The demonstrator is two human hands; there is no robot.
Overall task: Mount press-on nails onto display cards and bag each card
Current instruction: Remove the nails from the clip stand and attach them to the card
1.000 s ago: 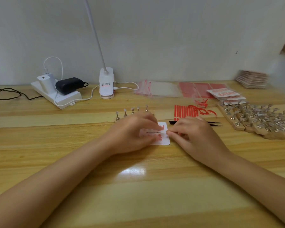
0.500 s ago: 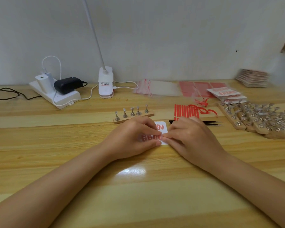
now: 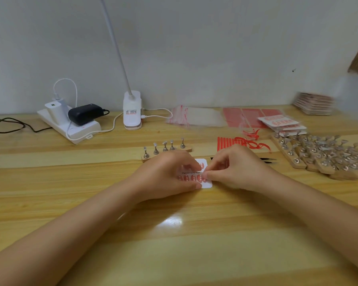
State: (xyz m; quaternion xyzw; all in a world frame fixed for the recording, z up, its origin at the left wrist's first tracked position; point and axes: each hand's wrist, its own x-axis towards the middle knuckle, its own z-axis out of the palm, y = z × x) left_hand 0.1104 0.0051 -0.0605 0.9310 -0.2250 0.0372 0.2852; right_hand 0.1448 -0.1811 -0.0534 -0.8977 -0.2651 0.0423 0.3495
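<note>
A white display card printed "Handmade Nail" lies flat on the wooden table, with rows of red press-on nails stuck to it. My left hand covers the card's left part, its fingers curled over the top and its thumb on the bottom edge. My right hand pinches at the rightmost nail of the lower row with thumb and forefinger. Most of the upper row is hidden under my fingers.
Behind the card stands a small wooden holder with bare metal stands. Black tweezers, red tape strips, clear bags, finished cards, many more stands lie right. Power strip and lamp base sit back left.
The card's lower row of nails has come into sight as my left fingers shifted. My right fingertips stayed at the card's right edge, pinching at the last nail.
</note>
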